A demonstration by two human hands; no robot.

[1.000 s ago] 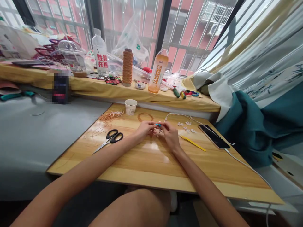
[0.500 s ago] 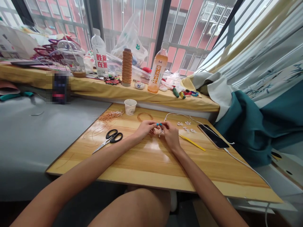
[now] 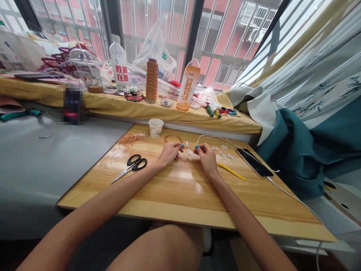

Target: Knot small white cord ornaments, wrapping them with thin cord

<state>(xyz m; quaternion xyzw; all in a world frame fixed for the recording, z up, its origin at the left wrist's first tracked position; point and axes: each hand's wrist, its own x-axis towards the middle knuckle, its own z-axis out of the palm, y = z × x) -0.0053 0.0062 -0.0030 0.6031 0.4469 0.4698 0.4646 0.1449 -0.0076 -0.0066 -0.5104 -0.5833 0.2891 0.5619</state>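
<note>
Above the middle of the wooden table point(image 3: 169, 195), my right hand point(image 3: 208, 159) pinches a small white looped piece point(image 3: 189, 151), perhaps cord or ribbon, which sticks out to the left of its fingertips. A short gap away, my left hand point(image 3: 170, 153) is closed with thumb and forefinger together; whatever lies in that pinch is too small to make out. Behind the left hand lies a coil of thin orange-brown cord point(image 3: 172, 137). Several small white knotted pieces point(image 3: 222, 153) lie to the right of my right hand, near a flat yellow strip point(image 3: 231, 171).
Black-handled scissors point(image 3: 137, 162), a heap of cord scraps point(image 3: 131, 139) and a paper cup point(image 3: 156, 128) are on the left. A phone point(image 3: 255, 163) with a white cable point(image 3: 293, 195) lies right. The sill holds a cord spool point(image 3: 151, 81) and a drink bottle point(image 3: 188, 84).
My hands were together at the fingertips and have moved apart, left hand leftward and right hand rightward. The white piece now shows in the gap between them.
</note>
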